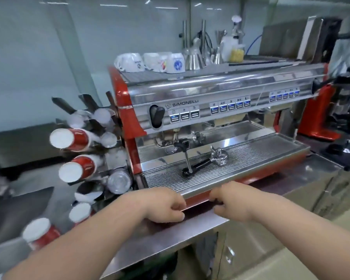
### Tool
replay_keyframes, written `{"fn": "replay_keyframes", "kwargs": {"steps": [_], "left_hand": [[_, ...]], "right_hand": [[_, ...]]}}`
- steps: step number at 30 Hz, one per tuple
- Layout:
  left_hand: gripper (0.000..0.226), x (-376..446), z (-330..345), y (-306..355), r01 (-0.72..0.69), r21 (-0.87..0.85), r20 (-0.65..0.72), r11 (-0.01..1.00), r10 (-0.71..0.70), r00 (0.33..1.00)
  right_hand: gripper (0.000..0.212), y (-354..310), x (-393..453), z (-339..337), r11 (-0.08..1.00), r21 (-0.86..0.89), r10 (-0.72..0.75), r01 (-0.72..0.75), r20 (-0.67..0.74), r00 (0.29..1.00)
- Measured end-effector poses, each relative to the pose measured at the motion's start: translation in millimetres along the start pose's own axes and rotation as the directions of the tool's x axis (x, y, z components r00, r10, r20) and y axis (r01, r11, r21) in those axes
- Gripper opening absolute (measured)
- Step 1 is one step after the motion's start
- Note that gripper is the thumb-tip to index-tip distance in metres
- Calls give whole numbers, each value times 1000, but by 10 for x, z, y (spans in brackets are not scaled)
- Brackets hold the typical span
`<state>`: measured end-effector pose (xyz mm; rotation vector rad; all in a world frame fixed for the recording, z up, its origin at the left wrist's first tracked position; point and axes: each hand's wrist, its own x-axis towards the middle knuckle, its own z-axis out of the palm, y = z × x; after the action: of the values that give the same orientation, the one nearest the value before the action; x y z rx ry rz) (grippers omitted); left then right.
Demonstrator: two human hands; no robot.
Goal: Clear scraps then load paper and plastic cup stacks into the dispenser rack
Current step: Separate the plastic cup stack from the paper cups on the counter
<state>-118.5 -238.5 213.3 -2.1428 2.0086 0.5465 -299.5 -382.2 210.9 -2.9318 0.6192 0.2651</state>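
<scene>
The dispenser rack stands left of a red espresso machine. Red and white paper cup stacks stick out of its slots toward me, bottoms first. A clear plastic cup stack sits in a lower slot. More red paper cups lie at the lower left. My left hand and my right hand are both curled into loose fists at the counter's front edge, just below the machine's drip tray. Nothing shows in either hand. No scraps are visible.
White ceramic cups and metal jugs stand on top of the machine. A loose portafilter lies on the drip tray. A red grinder stands to the right. The steel counter edge runs below my hands.
</scene>
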Motion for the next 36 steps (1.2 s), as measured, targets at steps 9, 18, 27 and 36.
{"fn": "replay_keyframes", "kwargs": {"steps": [9, 18, 27, 36], "left_hand": [[32, -1245, 125, -463, 321, -216, -122, 922, -352, 928], [29, -2177, 737, -1012, 476, -297, -62, 827, -515, 855], [36, -2955, 1148, -2002, 506, -341, -77, 792, -560, 825], [45, -3144, 1463, -2668, 504, -322, -109, 801, -561, 821]], "right_hand": [[39, -711, 346, -179, 974, 45, -217, 223, -119, 969], [38, -1826, 703, 10, 916, -15, -398, 400, -139, 907], [40, -3100, 1219, 166, 899, 97, -415, 428, -124, 901], [32, -3779, 1543, 402, 903, 164, -369, 397, -179, 912]]}}
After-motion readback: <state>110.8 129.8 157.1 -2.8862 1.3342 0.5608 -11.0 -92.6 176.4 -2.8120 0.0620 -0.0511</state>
